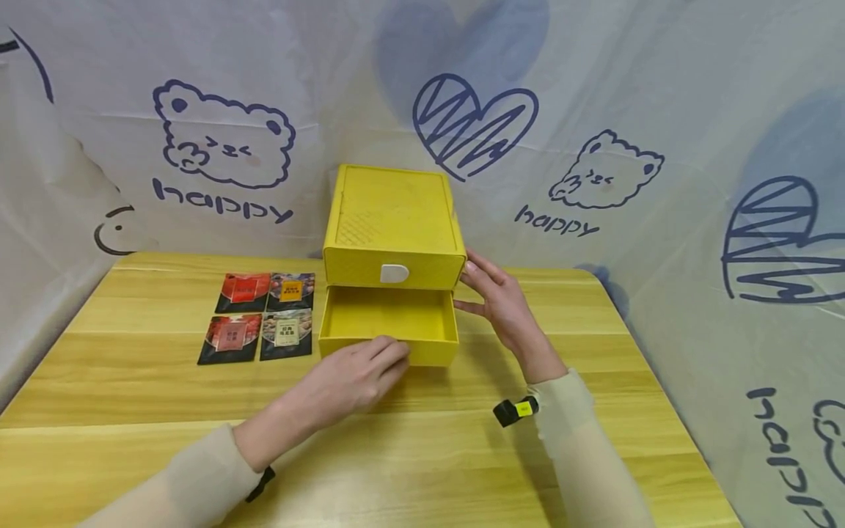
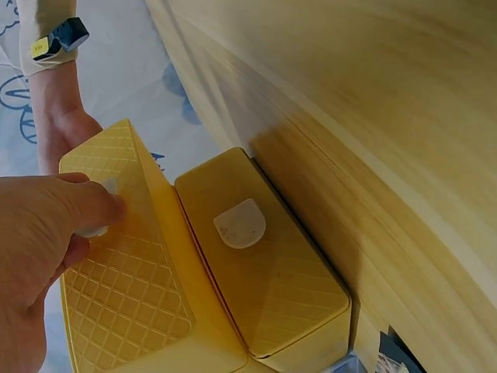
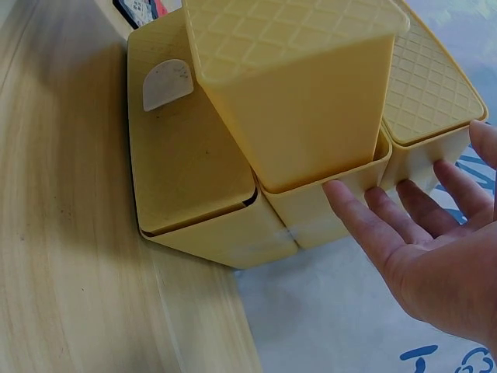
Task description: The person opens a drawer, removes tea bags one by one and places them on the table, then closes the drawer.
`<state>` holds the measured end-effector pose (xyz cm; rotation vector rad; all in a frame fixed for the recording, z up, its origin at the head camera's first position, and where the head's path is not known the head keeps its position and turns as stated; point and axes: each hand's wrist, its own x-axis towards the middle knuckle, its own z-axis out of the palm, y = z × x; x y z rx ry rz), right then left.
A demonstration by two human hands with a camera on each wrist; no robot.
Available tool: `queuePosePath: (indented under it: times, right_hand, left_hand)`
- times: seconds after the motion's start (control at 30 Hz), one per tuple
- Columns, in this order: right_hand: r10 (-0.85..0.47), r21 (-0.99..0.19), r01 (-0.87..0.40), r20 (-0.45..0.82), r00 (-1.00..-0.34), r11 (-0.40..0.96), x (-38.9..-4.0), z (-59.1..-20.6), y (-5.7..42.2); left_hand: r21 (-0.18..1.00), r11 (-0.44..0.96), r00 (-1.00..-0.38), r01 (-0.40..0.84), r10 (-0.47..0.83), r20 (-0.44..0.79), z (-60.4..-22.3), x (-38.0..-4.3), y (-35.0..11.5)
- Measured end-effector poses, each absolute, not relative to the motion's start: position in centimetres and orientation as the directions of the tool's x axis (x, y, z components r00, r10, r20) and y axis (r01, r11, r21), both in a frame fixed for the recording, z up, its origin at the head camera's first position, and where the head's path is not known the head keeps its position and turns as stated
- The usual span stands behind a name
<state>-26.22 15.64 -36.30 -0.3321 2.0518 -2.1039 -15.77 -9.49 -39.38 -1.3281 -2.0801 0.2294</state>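
A yellow drawer box with stacked drawers stands at the back of the table. Its middle drawer is pulled out, and the inside that shows is bare. My left hand grips the white pull tab on that drawer's front, the thumb covering part of it. The top drawer and the bottom drawer are pushed in. Against the box's right side rest the spread fingertips of my right hand; the right wrist view shows its fingers fairly straight.
Several small dark packets with red, orange and pale labels lie in two rows left of the box on the wooden table. Behind the table hangs a white cloth printed with bears and hearts.
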Motion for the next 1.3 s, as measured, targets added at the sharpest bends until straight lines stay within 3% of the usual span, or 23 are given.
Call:
queuePosePath:
  times: [1.3]
  right_hand:
    - [-0.294,-0.999,-0.018,0.031,-0.955,-0.046,-26.3,-36.6,15.8]
  left_hand:
    - [-0.397,0.547,-0.316,0.737,0.798,0.513,-40.2,-20.8,-9.3]
